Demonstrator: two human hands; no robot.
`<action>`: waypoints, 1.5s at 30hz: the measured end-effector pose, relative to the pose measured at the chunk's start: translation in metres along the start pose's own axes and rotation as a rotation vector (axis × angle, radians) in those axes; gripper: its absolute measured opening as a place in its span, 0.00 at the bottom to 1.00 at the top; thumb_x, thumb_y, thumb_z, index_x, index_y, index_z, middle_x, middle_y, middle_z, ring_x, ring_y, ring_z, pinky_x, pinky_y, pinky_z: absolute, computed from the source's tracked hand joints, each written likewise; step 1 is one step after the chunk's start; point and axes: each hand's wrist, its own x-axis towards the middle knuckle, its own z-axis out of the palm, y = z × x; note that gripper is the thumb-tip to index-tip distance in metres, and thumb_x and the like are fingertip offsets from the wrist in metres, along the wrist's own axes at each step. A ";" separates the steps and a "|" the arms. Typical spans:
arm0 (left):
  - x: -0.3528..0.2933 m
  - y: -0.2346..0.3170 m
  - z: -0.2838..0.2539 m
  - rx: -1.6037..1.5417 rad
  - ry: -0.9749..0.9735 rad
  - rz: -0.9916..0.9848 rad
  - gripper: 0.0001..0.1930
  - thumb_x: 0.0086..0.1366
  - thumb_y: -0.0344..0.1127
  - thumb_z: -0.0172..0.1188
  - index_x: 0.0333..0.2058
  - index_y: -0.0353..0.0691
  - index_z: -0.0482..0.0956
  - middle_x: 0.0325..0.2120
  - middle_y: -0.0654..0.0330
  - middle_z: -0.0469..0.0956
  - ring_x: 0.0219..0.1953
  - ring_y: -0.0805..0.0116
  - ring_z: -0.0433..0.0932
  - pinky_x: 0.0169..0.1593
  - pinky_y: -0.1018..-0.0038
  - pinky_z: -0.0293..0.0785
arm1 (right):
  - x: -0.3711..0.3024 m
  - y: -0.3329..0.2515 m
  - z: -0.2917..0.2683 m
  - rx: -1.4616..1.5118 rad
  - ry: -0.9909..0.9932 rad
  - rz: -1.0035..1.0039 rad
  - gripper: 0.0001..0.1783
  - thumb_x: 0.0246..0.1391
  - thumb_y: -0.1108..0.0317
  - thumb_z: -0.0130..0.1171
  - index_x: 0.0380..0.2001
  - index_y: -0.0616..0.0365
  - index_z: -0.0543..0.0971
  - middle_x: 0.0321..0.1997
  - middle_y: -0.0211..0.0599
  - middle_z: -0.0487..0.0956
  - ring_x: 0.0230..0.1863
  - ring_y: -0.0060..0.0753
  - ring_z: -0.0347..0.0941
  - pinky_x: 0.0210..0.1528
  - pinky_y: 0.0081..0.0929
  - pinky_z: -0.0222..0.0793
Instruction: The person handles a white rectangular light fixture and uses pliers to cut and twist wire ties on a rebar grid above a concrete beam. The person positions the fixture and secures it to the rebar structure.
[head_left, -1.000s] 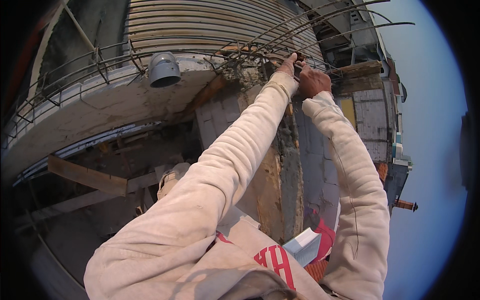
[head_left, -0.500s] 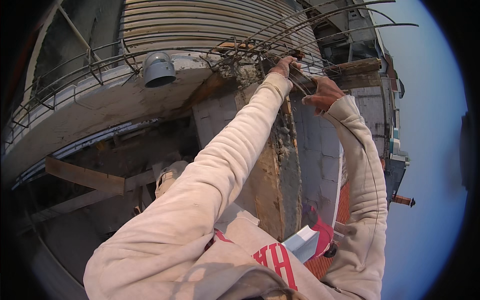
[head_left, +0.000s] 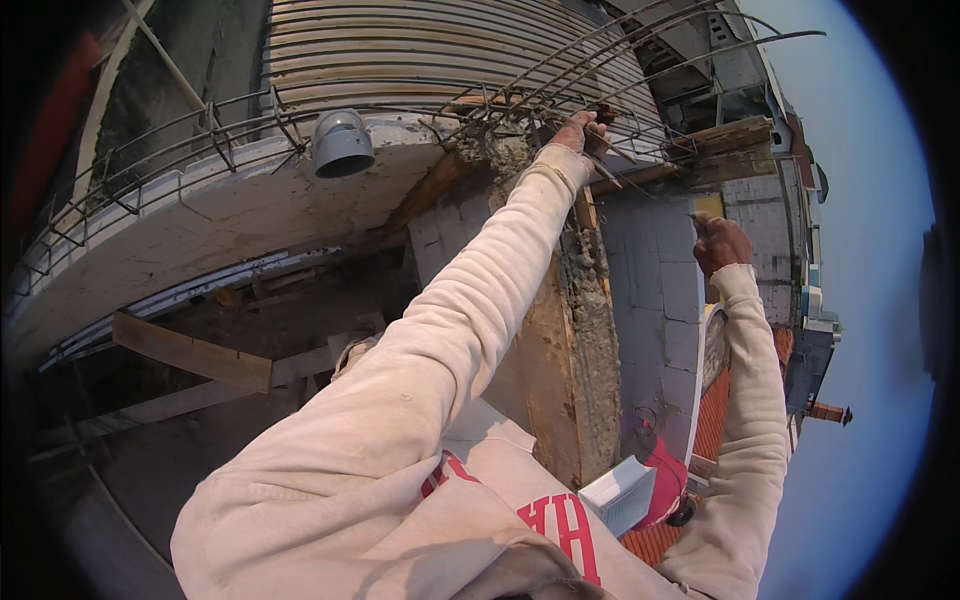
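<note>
At the top of a rough concrete column (head_left: 590,330), my left hand (head_left: 578,135) is closed around a thin steel bar among the reinforcing bars (head_left: 560,85). A short piece of bar or wire (head_left: 608,178) sticks out below its fingers. My right hand (head_left: 722,243) is off to the right, apart from the bars, in front of the grey block wall (head_left: 660,270). Its fingers are curled, and a small thin tip shows past them, too small to name. Both arms wear cream sleeves.
A grey pipe elbow (head_left: 343,143) rises from the concrete ledge (head_left: 250,180), beside a long rebar cage. Ribbed metal sheeting (head_left: 400,50) lies behind. Timber planks (head_left: 730,137) sit right of the bars. Far below are a loose board (head_left: 190,352) and orange roof tiles (head_left: 712,425).
My right hand has drawn away from the bars, moving right and slightly down. My left hand stays at the column top. The view has shifted a little.
</note>
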 end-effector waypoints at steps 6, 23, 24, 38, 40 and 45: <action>0.057 -0.020 -0.001 -0.162 0.037 0.065 0.11 0.66 0.35 0.64 0.40 0.34 0.76 0.25 0.53 0.77 0.27 0.58 0.81 0.26 0.62 0.83 | 0.008 -0.142 -0.041 -0.249 0.469 -0.388 0.51 0.51 0.56 0.67 0.76 0.52 0.56 0.70 0.47 0.68 0.67 0.51 0.68 0.66 0.47 0.68; 0.068 -0.033 -0.004 0.039 0.176 0.082 0.20 0.65 0.36 0.64 0.49 0.29 0.71 0.37 0.47 0.77 0.35 0.57 0.81 0.28 0.60 0.83 | 0.200 -0.091 0.044 0.460 -0.326 -0.259 0.14 0.54 0.67 0.65 0.43 0.62 0.80 0.40 0.48 0.85 0.37 0.40 0.84 0.41 0.29 0.77; 0.077 -0.014 0.000 0.034 0.180 0.137 0.20 0.65 0.36 0.64 0.50 0.29 0.71 0.37 0.47 0.77 0.35 0.57 0.81 0.28 0.60 0.83 | 0.218 -0.103 0.030 0.684 -0.531 -0.304 0.14 0.53 0.69 0.65 0.43 0.63 0.81 0.40 0.46 0.85 0.37 0.38 0.84 0.41 0.27 0.77; -0.017 0.022 -0.002 0.327 0.191 0.127 0.35 0.59 0.40 0.74 0.60 0.31 0.68 0.58 0.46 0.73 0.57 0.47 0.75 0.61 0.42 0.70 | 0.094 -0.176 -0.008 -0.304 0.224 -0.273 0.29 0.51 0.61 0.67 0.55 0.60 0.74 0.47 0.43 0.82 0.48 0.50 0.83 0.44 0.49 0.79; -0.034 0.021 0.012 0.277 0.199 0.133 0.39 0.58 0.41 0.74 0.63 0.31 0.66 0.63 0.44 0.68 0.64 0.43 0.69 0.66 0.40 0.66 | 0.100 -0.166 0.023 -0.461 0.618 -0.282 0.23 0.58 0.61 0.60 0.54 0.57 0.73 0.46 0.40 0.80 0.45 0.46 0.83 0.40 0.43 0.80; -0.029 0.004 0.014 0.316 0.324 0.133 0.37 0.59 0.37 0.74 0.62 0.32 0.67 0.61 0.47 0.71 0.62 0.48 0.72 0.61 0.40 0.72 | 0.118 -0.149 0.036 -0.415 0.480 -0.263 0.16 0.59 0.65 0.58 0.49 0.57 0.77 0.35 0.40 0.82 0.35 0.46 0.85 0.37 0.43 0.81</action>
